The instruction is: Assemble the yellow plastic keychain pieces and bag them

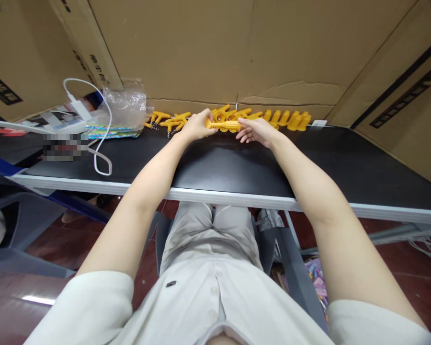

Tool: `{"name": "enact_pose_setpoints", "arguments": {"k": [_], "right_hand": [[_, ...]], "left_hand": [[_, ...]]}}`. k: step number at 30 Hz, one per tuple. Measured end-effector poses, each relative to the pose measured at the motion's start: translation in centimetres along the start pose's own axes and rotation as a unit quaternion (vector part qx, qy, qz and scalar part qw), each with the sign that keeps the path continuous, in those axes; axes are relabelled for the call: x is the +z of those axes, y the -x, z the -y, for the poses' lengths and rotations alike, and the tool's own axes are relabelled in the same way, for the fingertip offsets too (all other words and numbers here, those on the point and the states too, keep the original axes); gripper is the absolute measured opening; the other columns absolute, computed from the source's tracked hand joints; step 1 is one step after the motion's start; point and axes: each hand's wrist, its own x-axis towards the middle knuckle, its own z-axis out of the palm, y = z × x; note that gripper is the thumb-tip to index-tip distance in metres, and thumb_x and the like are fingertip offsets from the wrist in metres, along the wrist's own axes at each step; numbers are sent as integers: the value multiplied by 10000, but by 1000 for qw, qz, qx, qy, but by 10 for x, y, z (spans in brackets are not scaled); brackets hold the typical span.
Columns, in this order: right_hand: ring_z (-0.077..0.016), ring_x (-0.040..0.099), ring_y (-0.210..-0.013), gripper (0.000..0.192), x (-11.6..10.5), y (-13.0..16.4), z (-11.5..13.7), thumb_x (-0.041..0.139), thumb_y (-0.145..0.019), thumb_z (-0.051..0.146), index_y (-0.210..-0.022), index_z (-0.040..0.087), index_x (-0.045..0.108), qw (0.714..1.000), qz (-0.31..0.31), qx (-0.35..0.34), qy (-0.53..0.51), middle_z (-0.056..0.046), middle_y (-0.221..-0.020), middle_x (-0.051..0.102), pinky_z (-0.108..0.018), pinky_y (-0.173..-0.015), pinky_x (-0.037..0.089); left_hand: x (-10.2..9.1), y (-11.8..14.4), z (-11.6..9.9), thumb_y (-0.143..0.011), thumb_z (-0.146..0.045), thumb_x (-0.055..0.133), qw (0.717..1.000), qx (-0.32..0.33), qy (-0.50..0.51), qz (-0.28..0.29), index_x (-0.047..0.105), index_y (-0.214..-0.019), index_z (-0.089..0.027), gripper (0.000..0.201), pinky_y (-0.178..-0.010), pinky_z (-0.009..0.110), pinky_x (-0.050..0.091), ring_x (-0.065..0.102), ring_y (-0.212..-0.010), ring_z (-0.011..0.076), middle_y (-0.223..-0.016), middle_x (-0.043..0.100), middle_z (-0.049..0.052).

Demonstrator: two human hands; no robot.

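My left hand (200, 125) is closed around one end of a yellow plastic corkscrew piece (224, 125), held level above the black table. At its other end, my right hand (257, 131) pinches a wider yellow sleeve (232, 126) between thumb and forefinger, the other fingers loosely curled. The two yellow parts lie in line; whether they are joined I cannot tell. Left of my hands lie several yellow corkscrews (170, 123) with T-shaped handles and metal spirals. Several yellow sleeves (293, 120) stand in a group to the right, and more yellow parts sit behind my hands.
Cardboard walls (219, 52) close off the back and sides of the black table (233, 165). A clear plastic bag (125, 103), colourful packets (115, 132) and a white cable (109, 112) lie at the left. A small white object (319, 123) is at the back right.
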Motion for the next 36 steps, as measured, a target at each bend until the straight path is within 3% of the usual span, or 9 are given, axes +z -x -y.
{"name": "enact_pose_setpoints", "arguments": {"k": [9,18,28,32,36], "right_hand": [[-185,685,-542,393,0,1,2,881,-995,540,-976,228,643,1000,-6,12,-7,-63,-725,779,-267,-533,519],[-197,735,-651,237,2,-1,6,714,-1061,447,-975,231,671,998,-5,56,-35,-74,-846,832,-287,-627,556],[-176,681,-615,228,1,-5,3,777,-1023,440,-1010,230,689,998,-9,46,-51,-59,-842,809,-288,-638,561],[-165,699,-665,187,0,-7,4,763,-1041,397,-1031,227,684,996,-34,22,-83,-54,-872,806,-276,-678,585],[-177,760,-792,236,-16,-11,6,770,-1051,456,-1070,243,670,990,-101,-30,-94,-56,-1016,827,-286,-733,615]], "left_hand": [[-1,1,-4,-849,-269,839,1000,-6,-7,3,654,-1080,-254,297,-1061,479,573,758,-1100,355,-919,688,46],[0,1,-4,-845,-282,820,1000,-2,-4,-2,663,-1123,-263,320,-1042,458,574,749,-1059,329,-959,715,54],[4,-1,2,-837,-269,841,1000,9,3,0,682,-1228,-281,423,-1093,480,560,755,-1085,329,-1014,752,57],[1,3,-4,-892,-245,793,1000,17,6,-7,658,-1398,-283,524,-1084,467,562,770,-1077,320,-1017,763,63],[-2,5,-6,-933,-203,718,999,32,5,-29,568,-1596,-282,685,-1089,438,565,776,-1069,303,-1020,787,65]]}}
